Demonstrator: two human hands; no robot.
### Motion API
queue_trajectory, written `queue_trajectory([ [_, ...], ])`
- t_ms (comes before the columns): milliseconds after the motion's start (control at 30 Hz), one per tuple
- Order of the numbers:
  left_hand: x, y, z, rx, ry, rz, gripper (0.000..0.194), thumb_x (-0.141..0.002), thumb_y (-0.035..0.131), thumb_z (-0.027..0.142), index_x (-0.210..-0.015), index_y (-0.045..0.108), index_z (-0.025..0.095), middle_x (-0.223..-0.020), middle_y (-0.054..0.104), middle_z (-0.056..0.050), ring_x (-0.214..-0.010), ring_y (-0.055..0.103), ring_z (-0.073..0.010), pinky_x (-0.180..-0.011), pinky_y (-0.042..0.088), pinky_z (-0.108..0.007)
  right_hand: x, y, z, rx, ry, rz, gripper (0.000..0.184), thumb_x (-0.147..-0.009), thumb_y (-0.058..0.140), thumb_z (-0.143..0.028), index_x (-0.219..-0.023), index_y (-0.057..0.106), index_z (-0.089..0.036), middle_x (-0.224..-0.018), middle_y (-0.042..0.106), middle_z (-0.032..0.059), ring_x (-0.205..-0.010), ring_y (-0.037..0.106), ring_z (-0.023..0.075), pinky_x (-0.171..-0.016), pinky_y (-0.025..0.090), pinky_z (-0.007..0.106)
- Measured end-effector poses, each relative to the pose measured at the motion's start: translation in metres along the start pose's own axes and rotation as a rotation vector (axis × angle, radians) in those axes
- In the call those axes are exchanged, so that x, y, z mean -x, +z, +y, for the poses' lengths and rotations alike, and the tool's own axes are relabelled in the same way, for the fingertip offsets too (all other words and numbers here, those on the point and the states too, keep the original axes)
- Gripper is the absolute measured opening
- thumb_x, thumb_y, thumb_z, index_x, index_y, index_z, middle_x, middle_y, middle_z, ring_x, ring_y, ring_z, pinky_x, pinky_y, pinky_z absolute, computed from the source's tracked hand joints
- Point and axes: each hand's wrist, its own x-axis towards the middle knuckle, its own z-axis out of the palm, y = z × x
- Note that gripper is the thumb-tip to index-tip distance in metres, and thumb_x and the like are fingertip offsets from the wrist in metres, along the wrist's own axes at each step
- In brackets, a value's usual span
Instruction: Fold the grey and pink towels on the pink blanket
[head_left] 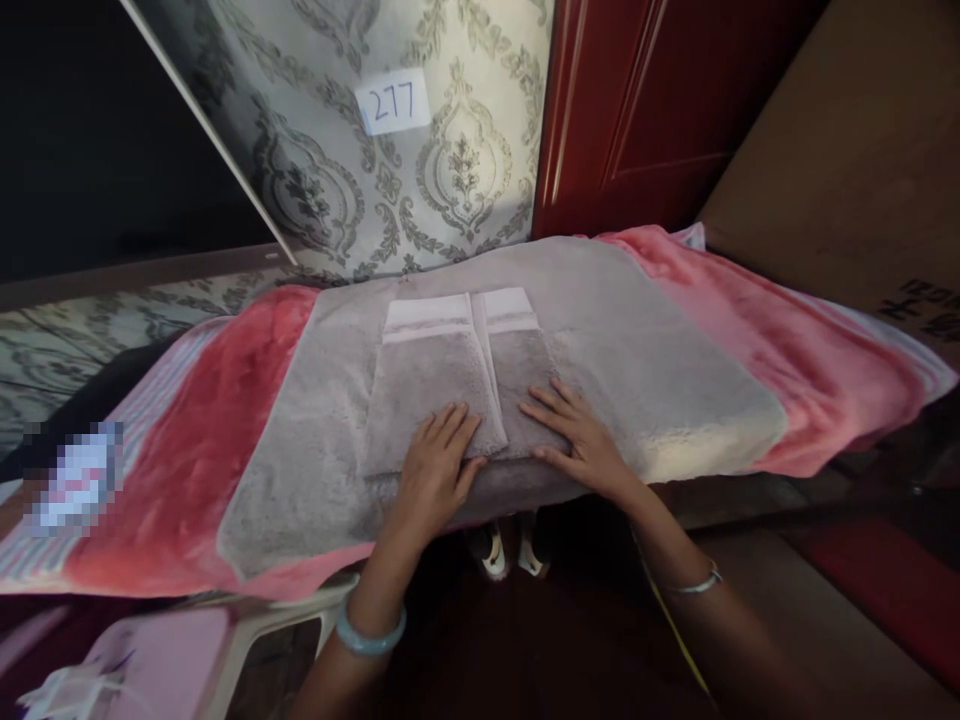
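Note:
A grey terry towel (pixel 442 390) lies folded in a narrow stack, with a white band across its far end and a lengthwise fold down its middle. Under it a wider grey towel (pixel 660 370) is spread flat over a red and pink blanket (pixel 817 350). My left hand (pixel 439 470) rests flat on the near edge of the folded towel, fingers spread. My right hand (pixel 581 440) presses the same edge from the other side, holding nothing. A pale green bangle (pixel 370 632) circles my left wrist, and a thin silver bracelet (pixel 697 585) circles my right.
A cardboard box (pixel 847 150) stands at the far right, beside a red door (pixel 607 120). Patterned wallpaper (pixel 465 150) carries a paper label marked 277 (pixel 393 102). A white plastic stool leg (pixel 277 630) and a pink item (pixel 150 670) sit below the near left edge.

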Motion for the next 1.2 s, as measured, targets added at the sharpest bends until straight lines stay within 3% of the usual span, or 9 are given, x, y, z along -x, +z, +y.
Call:
queue_trajectory([
  [133,0.011,-0.004,-0.005,-0.043,0.015,-0.001,0.056,-0.092,0.055,0.023,-0.147,0.045,0.021,-0.153,0.048,-0.013,-0.144,0.042,-0.028,-0.119,0.033,-0.055,0.002,-0.002,0.001,0.03,-0.012,-0.025,0.063,-0.086,0.065,-0.06,-0.143,0.056,-0.033,-0.155,0.043,0.0022,-0.151,0.02,0.0328,-0.12,0.023,0.058],
  [300,0.029,-0.015,-0.023,-0.097,-0.087,0.014,0.053,-0.092,0.055,0.021,-0.144,0.05,0.023,-0.149,0.053,-0.014,-0.142,0.044,-0.031,-0.119,0.026,-0.063,0.003,-0.002,0.003,0.016,-0.016,-0.028,0.056,-0.088,0.063,-0.053,-0.14,0.059,-0.032,-0.155,0.043,0.002,-0.15,0.021,0.033,-0.119,0.024,0.059],
  [533,0.055,-0.022,-0.051,-0.091,-0.128,0.129,0.044,-0.095,0.051,0.027,-0.139,0.057,0.026,-0.148,0.054,-0.011,-0.142,0.043,-0.0294,-0.117,0.034,-0.057,0.007,0.003,0.004,-0.042,-0.025,0.034,0.05,-0.089,0.056,-0.04,-0.138,0.061,-0.032,-0.152,0.047,0.0005,-0.149,0.025,0.0306,-0.12,0.024,0.058],
  [733,0.074,-0.027,-0.066,-0.044,-0.237,0.236,0.042,-0.095,0.05,0.028,-0.137,0.058,0.025,-0.148,0.053,-0.013,-0.135,0.051,-0.0298,-0.112,0.042,-0.053,0.015,0.005,0.005,-0.05,-0.004,0.16,0.059,-0.083,0.047,-0.023,-0.14,0.058,-0.027,-0.153,0.046,0.0029,-0.145,0.035,0.0279,-0.12,0.028,0.055],
  [867,0.079,-0.033,-0.069,-0.075,-0.293,0.25,0.044,-0.092,0.05,0.024,-0.135,0.059,0.024,-0.134,0.062,-0.013,-0.121,0.057,-0.0295,-0.106,0.045,-0.052,0.02,0.007,0.007,0.041,-0.017,0.198,0.066,-0.08,0.049,-0.021,-0.145,0.052,-0.029,-0.158,0.038,0.0026,-0.143,0.038,0.0293,-0.118,0.032,0.053],
  [1000,0.074,-0.034,-0.064,-0.125,-0.352,0.27,0.049,-0.085,0.052,0.019,-0.132,0.062,0.021,-0.104,0.067,-0.011,-0.099,0.059,-0.0276,-0.091,0.048,-0.045,0.024,0.01,0.006,0.158,0.066,0.245,0.074,-0.08,0.051,-0.022,-0.152,0.042,-0.031,-0.16,0.034,0.0045,-0.139,0.042,0.033,-0.113,0.038,0.055],
  [1200,0.064,-0.027,-0.063,-0.11,-0.453,0.291,0.055,-0.077,0.052,0.016,-0.13,0.066,0.021,-0.083,0.064,-0.007,-0.087,0.056,-0.0269,-0.08,0.044,-0.04,0.02,0.009,-0.001,0.292,0.129,0.188,0.076,-0.077,0.048,-0.019,-0.152,0.043,-0.027,-0.155,0.042,0.0084,-0.129,0.049,0.0374,-0.108,0.04,0.06],
])
